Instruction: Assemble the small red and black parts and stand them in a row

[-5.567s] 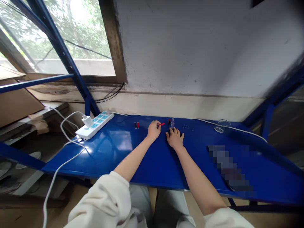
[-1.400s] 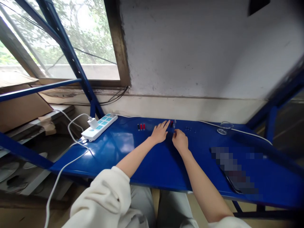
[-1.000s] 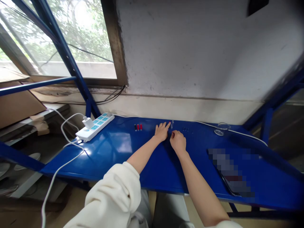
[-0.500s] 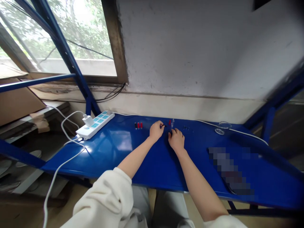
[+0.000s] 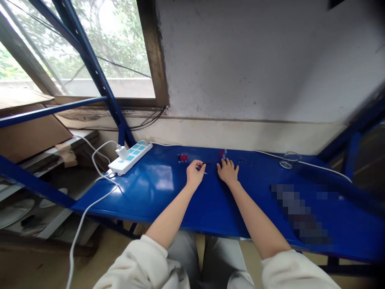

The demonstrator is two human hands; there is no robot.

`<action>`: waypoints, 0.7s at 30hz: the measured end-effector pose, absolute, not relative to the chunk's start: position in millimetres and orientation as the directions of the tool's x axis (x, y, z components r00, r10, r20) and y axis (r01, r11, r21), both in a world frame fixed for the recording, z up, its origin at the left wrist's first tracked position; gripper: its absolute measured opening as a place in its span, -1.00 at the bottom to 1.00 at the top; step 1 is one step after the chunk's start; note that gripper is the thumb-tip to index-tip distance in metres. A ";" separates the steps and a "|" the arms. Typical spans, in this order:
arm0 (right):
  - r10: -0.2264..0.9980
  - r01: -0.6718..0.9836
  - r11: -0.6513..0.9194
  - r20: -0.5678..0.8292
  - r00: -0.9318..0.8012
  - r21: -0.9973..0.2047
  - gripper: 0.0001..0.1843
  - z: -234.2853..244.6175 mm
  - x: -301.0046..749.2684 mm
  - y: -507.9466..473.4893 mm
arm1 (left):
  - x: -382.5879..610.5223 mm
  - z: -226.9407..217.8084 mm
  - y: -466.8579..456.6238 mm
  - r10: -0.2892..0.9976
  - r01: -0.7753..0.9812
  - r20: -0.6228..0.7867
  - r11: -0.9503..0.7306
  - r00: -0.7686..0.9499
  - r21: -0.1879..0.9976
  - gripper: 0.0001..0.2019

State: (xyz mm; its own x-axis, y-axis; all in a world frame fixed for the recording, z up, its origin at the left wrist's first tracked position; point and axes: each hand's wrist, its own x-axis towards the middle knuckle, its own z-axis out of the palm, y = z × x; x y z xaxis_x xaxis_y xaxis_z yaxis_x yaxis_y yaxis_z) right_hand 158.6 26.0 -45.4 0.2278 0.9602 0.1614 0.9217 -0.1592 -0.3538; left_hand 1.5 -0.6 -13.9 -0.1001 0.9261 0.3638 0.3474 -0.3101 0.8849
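My left hand (image 5: 195, 173) is closed in a pinch over the blue table, with a small thin black piece (image 5: 207, 163) at its fingertips. A short light sliver (image 5: 205, 173) shows beside the thumb; I cannot tell whether it is held. My right hand (image 5: 228, 172) lies palm down with its fingers spread, touching the table. Just beyond its fingertips are a small red piece (image 5: 221, 153) and a clear piece (image 5: 225, 153). Left of my left hand stand a small black cylinder (image 5: 179, 158) and two red cylinders (image 5: 184, 158) in a row.
Several tiny clear parts (image 5: 243, 161) lie right of my right hand. Farther right is a clear round dish (image 5: 285, 164) by a white cable. A white power strip (image 5: 130, 157) sits at the left on the blue table (image 5: 144, 200). A blurred-out dark item (image 5: 300, 212) lies front right.
My left hand has drawn back slightly toward me, with the black piece now more visible in its fingers. My right hand's fingers have spread. The view has shifted slightly left.
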 end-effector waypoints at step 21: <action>0.874 0.827 0.259 0.486 0.020 -0.499 -0.77 -29.7 140.3 9.1 | 2.8 -15.0 1.5 0.936 0.071 0.306 -0.298 -0.175 0.952 -0.82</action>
State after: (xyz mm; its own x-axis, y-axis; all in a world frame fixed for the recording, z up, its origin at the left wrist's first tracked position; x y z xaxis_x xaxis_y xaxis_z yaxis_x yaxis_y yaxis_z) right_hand 140.3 9.1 -29.7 0.0202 0.8737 0.4860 0.8269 0.2586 -0.4993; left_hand 2.8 1.5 -15.0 -0.1753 0.9356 0.3064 0.0706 -0.2984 0.9518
